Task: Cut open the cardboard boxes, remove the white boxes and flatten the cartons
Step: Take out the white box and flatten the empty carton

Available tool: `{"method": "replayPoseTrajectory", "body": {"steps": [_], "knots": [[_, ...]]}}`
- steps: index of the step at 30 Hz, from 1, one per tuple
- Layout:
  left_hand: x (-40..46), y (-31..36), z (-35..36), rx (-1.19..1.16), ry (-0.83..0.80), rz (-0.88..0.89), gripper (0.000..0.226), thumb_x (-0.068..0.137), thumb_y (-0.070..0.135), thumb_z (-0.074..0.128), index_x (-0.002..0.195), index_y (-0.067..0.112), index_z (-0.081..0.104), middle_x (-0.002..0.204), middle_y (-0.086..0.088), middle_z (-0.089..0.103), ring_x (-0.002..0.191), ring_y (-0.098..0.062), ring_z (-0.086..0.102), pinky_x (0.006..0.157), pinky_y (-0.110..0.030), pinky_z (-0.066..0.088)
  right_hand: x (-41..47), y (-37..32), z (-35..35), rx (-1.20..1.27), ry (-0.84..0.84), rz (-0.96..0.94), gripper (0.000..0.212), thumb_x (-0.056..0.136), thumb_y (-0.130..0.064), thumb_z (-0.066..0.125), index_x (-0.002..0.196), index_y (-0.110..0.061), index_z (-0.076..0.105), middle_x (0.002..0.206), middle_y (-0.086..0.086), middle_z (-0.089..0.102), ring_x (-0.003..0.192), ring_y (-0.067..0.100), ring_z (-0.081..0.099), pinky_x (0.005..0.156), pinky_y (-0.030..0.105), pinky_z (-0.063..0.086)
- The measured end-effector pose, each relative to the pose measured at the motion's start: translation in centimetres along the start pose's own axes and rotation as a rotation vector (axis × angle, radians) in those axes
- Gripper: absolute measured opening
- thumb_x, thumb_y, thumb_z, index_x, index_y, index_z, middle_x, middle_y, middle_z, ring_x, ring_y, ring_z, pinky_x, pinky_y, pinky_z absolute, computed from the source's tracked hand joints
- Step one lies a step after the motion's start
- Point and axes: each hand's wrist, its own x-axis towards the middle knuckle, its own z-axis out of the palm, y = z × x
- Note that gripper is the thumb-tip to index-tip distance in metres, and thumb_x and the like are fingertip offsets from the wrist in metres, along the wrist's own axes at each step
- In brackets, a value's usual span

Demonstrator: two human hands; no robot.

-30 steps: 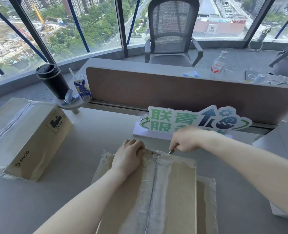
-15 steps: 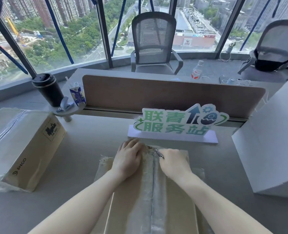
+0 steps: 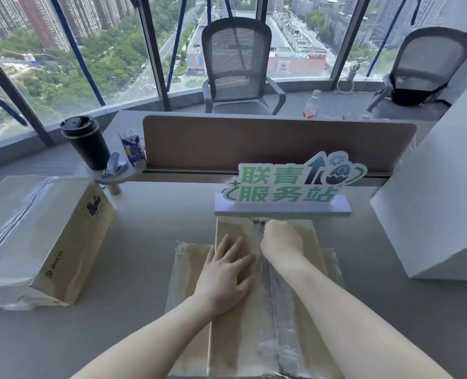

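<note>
- Cardboard box (image 3: 265, 310) with a taped centre seam lies flat on the grey desk (image 3: 144, 228), directly under both hands.
- Left hand (image 3: 226, 272) presses flat on the box's left flap, fingers straight and spread.
- Right hand (image 3: 280, 237) is clenched over the tape seam near the box's far edge; a small metal tip (image 3: 255, 221) shows just beyond its knuckles, though what it holds is hidden.
- Second sealed cardboard box (image 3: 40, 236) sits well left of the left hand.
- White box (image 3: 434, 214) stands right of the right hand.
- Green-lettered sign (image 3: 287, 187) stands just beyond the fist.
</note>
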Motion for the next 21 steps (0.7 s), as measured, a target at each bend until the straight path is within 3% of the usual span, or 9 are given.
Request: {"method": "replayPoseTrajectory", "body": {"steps": [3,7,21], "knots": [[0.1,0.2,0.1,0.006,0.019,-0.025,0.049,0.093,0.051,0.039,0.141,0.042,0.045,0.163,0.012,0.01,0.151,-0.02,-0.008,0.121,-0.045,0.004,-0.3,-0.6,-0.1,-0.027,-0.003,0.006,0.02,0.084,0.005,0.048,0.088,-0.011,0.058,0.104,0.012,0.068,0.089,0.031,0.063,0.065,0.031,0.045],[0.1,0.6,0.0,-0.006,0.054,-0.061,0.046,0.094,0.05,0.042,0.138,0.042,0.048,0.163,0.013,0.012,0.151,-0.018,-0.005,0.122,-0.041,0.0,-1.9,-0.6,0.5,-0.058,-0.027,0.016,0.024,0.088,0.0,0.05,0.104,-0.009,0.065,0.109,0.01,0.068,0.103,0.03,0.065,0.076,0.032,0.051],[0.0,0.9,0.0,0.002,0.044,-0.12,0.043,0.096,0.041,0.043,0.138,0.042,0.05,0.162,0.015,0.014,0.151,-0.016,0.001,0.122,-0.038,0.005,-10.0,2.1,1.9,-0.056,-0.153,0.034,0.023,0.089,-0.002,0.052,0.107,-0.009,0.065,0.113,0.011,0.068,0.107,0.031,0.065,0.079,0.031,0.049]]}}
